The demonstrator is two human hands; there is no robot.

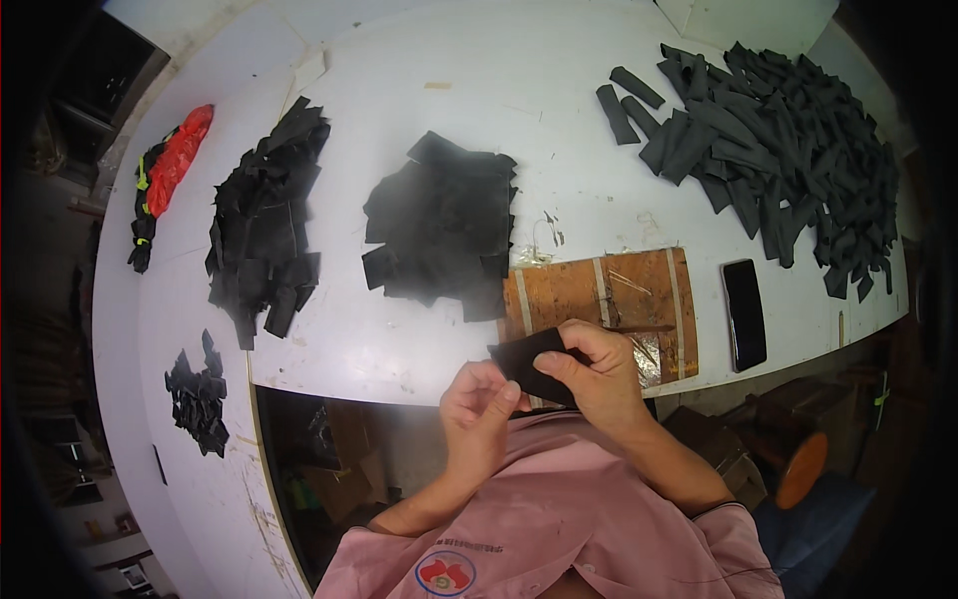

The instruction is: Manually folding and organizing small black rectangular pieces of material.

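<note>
Both hands are at the table's front edge, close to my body, on one small black piece of cloth-like material (521, 359). My right hand (604, 374) grips its right part, thumb pressed on top and fingers curled behind. At its lower left corner, my left hand (481, 404) pinches the piece between thumb and fingers. Just beyond the hands lies a brown board (639, 290) with pale tape strips and a dark slim tool (644, 328) across it. A stack of flat black pieces (439, 225) sits to the board's left.
A second heap of black pieces (267, 225) lies farther left, with a small pile of scraps (198, 404) nearer. Dark grey rolled pieces (788, 165) spread over the far right. A phone (743, 314) lies right of the board, and a red plastic bag (180, 160) at far left.
</note>
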